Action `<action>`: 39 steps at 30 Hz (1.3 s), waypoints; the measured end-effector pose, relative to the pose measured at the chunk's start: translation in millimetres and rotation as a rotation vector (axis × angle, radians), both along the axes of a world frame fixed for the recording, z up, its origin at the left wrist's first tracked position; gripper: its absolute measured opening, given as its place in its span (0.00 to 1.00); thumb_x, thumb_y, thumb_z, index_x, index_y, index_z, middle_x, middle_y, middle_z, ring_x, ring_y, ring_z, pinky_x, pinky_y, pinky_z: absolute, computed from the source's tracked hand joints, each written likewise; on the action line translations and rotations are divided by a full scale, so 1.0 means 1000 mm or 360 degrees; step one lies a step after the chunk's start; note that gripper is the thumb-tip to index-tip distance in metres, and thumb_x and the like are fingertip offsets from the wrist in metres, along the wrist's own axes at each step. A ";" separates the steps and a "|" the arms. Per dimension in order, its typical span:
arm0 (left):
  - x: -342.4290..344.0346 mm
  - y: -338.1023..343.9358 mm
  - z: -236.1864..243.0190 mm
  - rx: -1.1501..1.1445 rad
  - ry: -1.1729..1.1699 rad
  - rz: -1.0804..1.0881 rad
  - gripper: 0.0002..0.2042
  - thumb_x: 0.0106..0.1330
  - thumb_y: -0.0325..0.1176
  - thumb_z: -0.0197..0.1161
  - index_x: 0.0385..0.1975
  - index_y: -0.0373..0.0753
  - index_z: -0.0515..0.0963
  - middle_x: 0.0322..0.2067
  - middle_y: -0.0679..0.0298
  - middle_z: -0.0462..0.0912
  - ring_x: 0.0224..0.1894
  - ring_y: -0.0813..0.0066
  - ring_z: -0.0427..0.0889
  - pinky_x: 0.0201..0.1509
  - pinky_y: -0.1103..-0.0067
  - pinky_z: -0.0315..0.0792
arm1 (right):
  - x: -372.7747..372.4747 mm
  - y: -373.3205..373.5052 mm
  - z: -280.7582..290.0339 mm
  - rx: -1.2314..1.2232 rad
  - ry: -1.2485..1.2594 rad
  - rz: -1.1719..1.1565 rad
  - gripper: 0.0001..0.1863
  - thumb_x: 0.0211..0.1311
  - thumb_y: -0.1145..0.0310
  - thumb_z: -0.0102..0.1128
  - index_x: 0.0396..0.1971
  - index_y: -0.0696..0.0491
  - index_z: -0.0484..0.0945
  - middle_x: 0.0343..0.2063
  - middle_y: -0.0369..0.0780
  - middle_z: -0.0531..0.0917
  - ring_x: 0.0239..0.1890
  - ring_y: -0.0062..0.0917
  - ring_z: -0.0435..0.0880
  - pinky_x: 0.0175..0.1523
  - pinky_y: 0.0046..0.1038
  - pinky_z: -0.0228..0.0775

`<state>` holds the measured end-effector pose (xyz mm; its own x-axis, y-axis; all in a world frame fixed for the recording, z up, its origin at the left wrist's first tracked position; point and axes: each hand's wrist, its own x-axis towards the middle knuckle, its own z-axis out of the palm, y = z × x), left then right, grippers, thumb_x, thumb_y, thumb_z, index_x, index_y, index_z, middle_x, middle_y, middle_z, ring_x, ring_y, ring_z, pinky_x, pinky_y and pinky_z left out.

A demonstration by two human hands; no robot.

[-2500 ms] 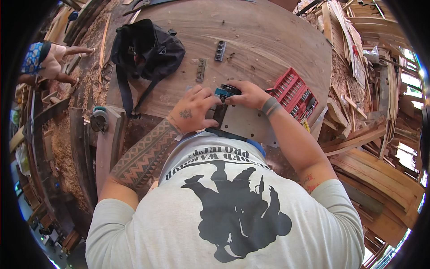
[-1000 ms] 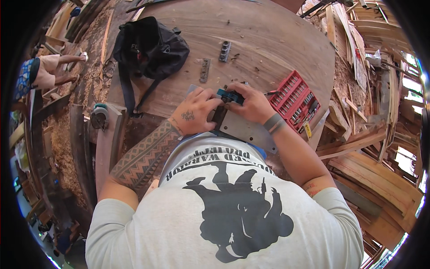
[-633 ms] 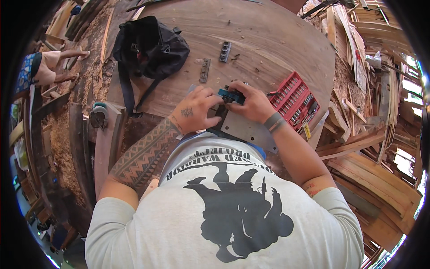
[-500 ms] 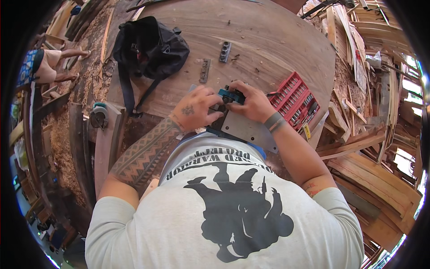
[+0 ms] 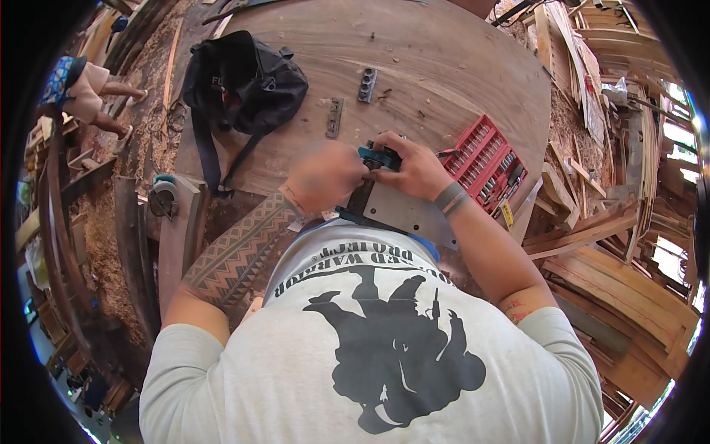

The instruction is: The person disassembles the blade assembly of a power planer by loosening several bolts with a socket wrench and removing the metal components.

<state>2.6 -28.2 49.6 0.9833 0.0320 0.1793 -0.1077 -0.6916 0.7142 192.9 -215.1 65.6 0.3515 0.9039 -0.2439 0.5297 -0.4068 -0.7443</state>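
My right hand [image 5: 418, 167] grips a teal-and-black tool part [image 5: 380, 156] between thumb and fingers, above a flat grey metal plate [image 5: 405, 210] close to my waist. Against the left side of that part is my left hand [image 5: 323, 177]; its fingers are smeared, so what they hold cannot be made out. Dark bars show under and beside the plate. Just right of my right hand lies an open red socket set [image 5: 487, 164] with rows of metal bits. Beyond my hands, two small grey metal pieces [image 5: 335, 118] with round features rest on the wooden tabletop [image 5: 436, 66].
A black backpack [image 5: 251, 83] sits at the tabletop's left, its straps hanging toward me. Left of me, a teal circular saw [image 5: 164, 197] rests on a thick board. A person [image 5: 92, 92] stands at the far left among wood shavings. Stacked planks [image 5: 629, 296] fill the right side.
My left hand has become smeared beside the teal-and-black part, while my right hand keeps its grip in nearly the same place. The person at the far left has shifted slightly.
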 end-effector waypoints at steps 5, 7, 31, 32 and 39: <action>-0.002 -0.001 0.005 0.0021 0.0071 0.0080 0.11 0.64 0.32 0.80 0.44 0.40 0.90 0.47 0.57 0.87 0.53 0.52 0.86 0.58 0.61 0.81 | -0.001 0.001 -0.002 -0.0005 -0.0002 0.0015 0.31 0.60 0.53 0.82 0.62 0.46 0.82 0.48 0.46 0.91 0.52 0.42 0.92 0.59 0.41 0.82; -0.002 -0.002 0.002 0.0086 0.0093 0.0078 0.11 0.64 0.33 0.80 0.44 0.40 0.90 0.47 0.57 0.87 0.54 0.52 0.86 0.59 0.61 0.81 | -0.001 0.001 0.000 -0.0018 0.0003 0.0014 0.31 0.60 0.53 0.82 0.62 0.46 0.82 0.49 0.46 0.91 0.53 0.42 0.91 0.60 0.41 0.82; 0.000 -0.006 0.008 0.0062 0.0106 0.0094 0.12 0.62 0.35 0.81 0.41 0.39 0.88 0.45 0.57 0.84 0.50 0.51 0.86 0.55 0.62 0.80 | -0.003 0.005 -0.003 0.0044 -0.0024 0.0054 0.30 0.59 0.51 0.78 0.60 0.45 0.83 0.50 0.47 0.91 0.55 0.47 0.90 0.61 0.45 0.80; -0.001 -0.007 0.010 0.0063 0.0109 0.0086 0.12 0.62 0.35 0.81 0.41 0.39 0.88 0.45 0.57 0.84 0.50 0.51 0.86 0.55 0.62 0.80 | -0.003 0.005 -0.002 0.0045 -0.0021 0.0046 0.30 0.59 0.51 0.78 0.60 0.45 0.83 0.50 0.47 0.91 0.55 0.47 0.90 0.61 0.45 0.80; -0.001 -0.002 0.008 0.0187 0.0164 0.0042 0.11 0.65 0.37 0.80 0.41 0.39 0.87 0.45 0.57 0.83 0.51 0.51 0.86 0.55 0.61 0.80 | -0.002 0.007 0.000 -0.0003 -0.0040 0.0104 0.30 0.60 0.51 0.78 0.60 0.45 0.82 0.51 0.48 0.91 0.56 0.48 0.89 0.62 0.45 0.80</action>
<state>1.6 -30.2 57.9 0.9957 0.0429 0.0817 -0.0188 -0.7728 0.6344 191.0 -208.1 65.4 0.2978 0.9247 -0.2374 0.5735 -0.3721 -0.7298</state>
